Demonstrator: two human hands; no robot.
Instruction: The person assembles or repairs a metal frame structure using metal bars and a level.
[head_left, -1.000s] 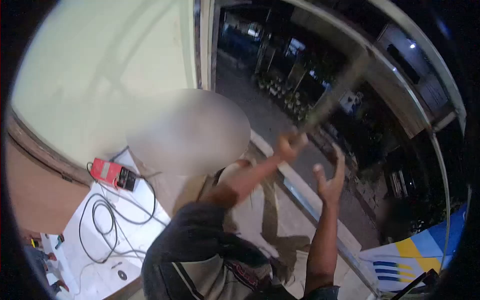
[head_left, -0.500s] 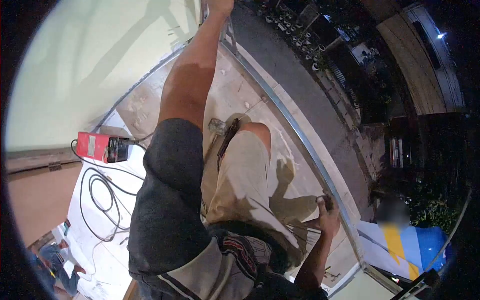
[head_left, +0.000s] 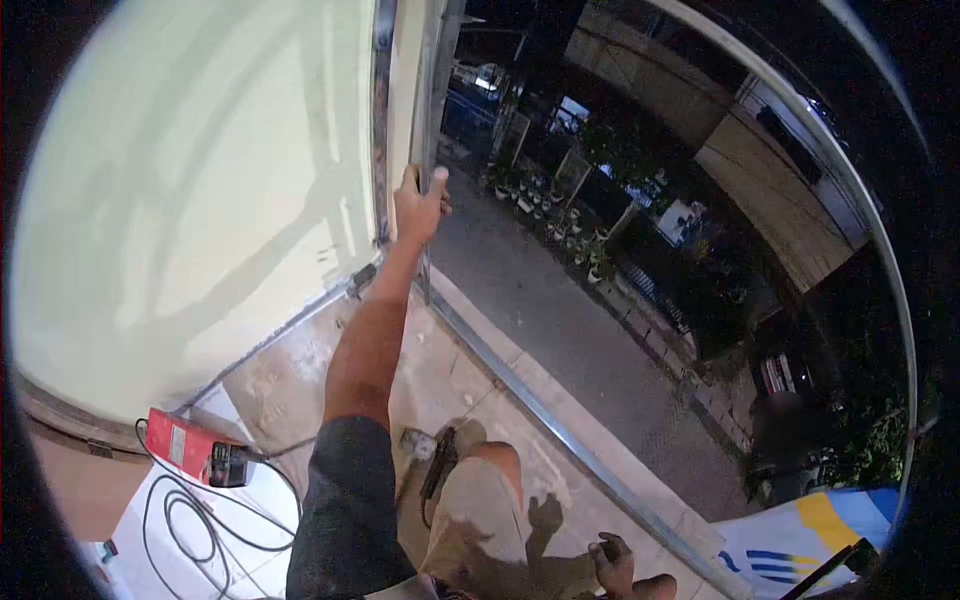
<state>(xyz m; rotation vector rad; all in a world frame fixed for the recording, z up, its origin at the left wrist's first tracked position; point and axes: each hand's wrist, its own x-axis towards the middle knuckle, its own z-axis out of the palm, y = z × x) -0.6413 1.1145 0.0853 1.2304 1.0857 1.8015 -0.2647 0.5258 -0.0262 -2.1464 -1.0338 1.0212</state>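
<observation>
My left hand point(head_left: 423, 208) is stretched up and forward, its fingers wrapped round an upright metal post point(head_left: 428, 130) beside the pale wall panel. Low on the right, my right hand point(head_left: 612, 563) hovers over or rests on the floor near my knee, its fingers loosely bent and apart with nothing seen between them. A dark tool with a cable point(head_left: 438, 466) lies on the tiled floor beside my bent knee, next to a small greyish block point(head_left: 416, 443).
A metal rail point(head_left: 560, 425) runs along the floor edge, with a street point(head_left: 560, 300) beyond and below. At left are a red machine point(head_left: 190, 447) and coiled black cable point(head_left: 183, 510). A blue, white and yellow banner point(head_left: 800, 535) hangs at lower right.
The view has tilted up, showing more of the post and wall. My right hand has left the rail and sits lower. The person at lower left is out of view.
</observation>
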